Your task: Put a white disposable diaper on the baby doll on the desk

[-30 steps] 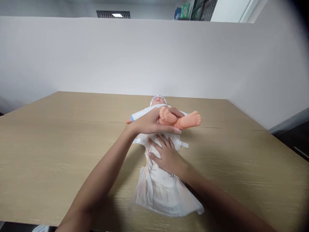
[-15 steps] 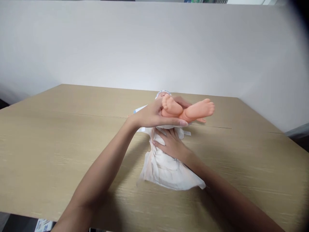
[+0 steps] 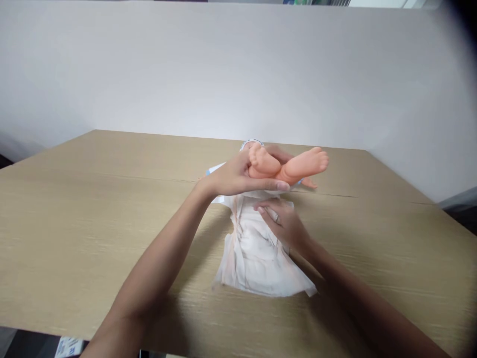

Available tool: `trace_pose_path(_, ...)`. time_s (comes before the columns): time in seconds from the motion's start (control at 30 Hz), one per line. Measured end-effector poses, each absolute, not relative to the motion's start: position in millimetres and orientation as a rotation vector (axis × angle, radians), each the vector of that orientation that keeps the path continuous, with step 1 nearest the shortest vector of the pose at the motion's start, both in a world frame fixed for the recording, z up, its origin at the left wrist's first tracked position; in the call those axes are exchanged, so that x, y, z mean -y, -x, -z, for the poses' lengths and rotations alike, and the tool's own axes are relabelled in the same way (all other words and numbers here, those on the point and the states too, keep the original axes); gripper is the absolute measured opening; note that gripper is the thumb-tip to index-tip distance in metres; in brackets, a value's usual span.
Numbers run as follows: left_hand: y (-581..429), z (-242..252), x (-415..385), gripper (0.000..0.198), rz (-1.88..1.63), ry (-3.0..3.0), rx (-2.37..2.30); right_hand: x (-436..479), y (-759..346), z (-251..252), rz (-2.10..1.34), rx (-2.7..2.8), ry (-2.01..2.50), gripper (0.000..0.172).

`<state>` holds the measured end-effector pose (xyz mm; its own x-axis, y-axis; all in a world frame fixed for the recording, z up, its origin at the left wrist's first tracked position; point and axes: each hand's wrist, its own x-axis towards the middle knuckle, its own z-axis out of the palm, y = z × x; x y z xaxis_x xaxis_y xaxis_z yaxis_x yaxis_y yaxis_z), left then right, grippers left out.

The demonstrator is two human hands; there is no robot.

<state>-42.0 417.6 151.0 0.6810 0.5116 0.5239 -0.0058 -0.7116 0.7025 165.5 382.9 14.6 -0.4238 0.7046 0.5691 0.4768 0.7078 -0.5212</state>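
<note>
A baby doll (image 3: 302,165) lies on its back with its legs raised toward me and its head, in a white patterned cap (image 3: 253,142), at the far end. My left hand (image 3: 238,174) is wrapped round the doll's lower legs, thumb below, the bare feet sticking out to the right. Beneath the doll, an unfolded white diaper (image 3: 257,258) spreads toward me with its near end wide. Just over the diaper's right side is my right hand (image 3: 285,221), slightly blurred, its fingers pointing left with a gap by the thumb and nothing visible in them.
The wide wooden table (image 3: 93,219) has a thin seam running across it. Behind it rises a plain white partition (image 3: 223,69). At the lower left, below the table edge, a printed white package (image 3: 69,346) shows.
My right hand has lifted off the diaper, where it lay flat with fingers spread, and shifted slightly right. The left hand keeps its hold; the feet moved a little up and left.
</note>
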Motion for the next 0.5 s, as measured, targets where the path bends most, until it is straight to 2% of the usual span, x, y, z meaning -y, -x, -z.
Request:
trace_pose_path(0.2, 38.1, -149.1, -409.2, 0.043, -0.927, -2.181, -0.463, -361.8, -221.1, -4.1, -0.123, 1.933, 1.016, 0.004)
trace_pose_path(0.4, 36.5, -130.5, -395.9, 0.044, -0.857, -2.232, -0.55, -358.0, -223.8, -15.0, -0.049, 1.828, 0.971, 0.049)
trace_pose_path(0.5, 38.0, -116.3, -386.4, 0.044, -0.813, -2.337, -0.556, -350.5, -212.5, -22.8, -0.136, 1.908, 0.919, 0.064)
